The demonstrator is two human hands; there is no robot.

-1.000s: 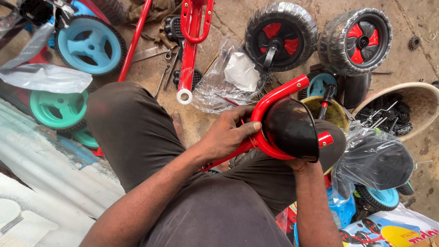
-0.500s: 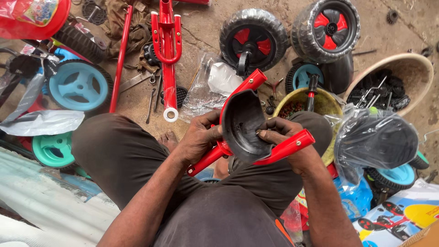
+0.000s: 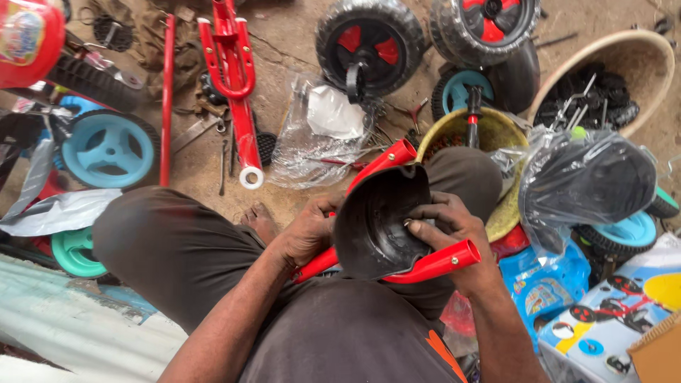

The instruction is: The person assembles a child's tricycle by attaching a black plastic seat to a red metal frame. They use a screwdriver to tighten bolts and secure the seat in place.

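Note:
A black plastic seat (image 3: 376,220) rests upside down over my lap, fitted against a red metal tube frame (image 3: 433,266) whose open ends stick out at the upper middle and lower right. My left hand (image 3: 308,230) grips the red frame at the seat's left side. My right hand (image 3: 447,227) lies on the seat's underside with fingers pressing into it, just above the lower red tube.
Two black wheels with red hubs (image 3: 369,42) and a red fork piece (image 3: 237,78) lie on the dirt floor ahead. Blue and teal wheels (image 3: 106,149) sit left. A yellow bowl (image 3: 511,131), a tan basin of black parts (image 3: 642,57) and a bagged black seat (image 3: 596,181) crowd the right.
The seat and red frame have turned and come lower toward my lap. My right hand moved onto the seat's underside; my left hand stays on the frame.

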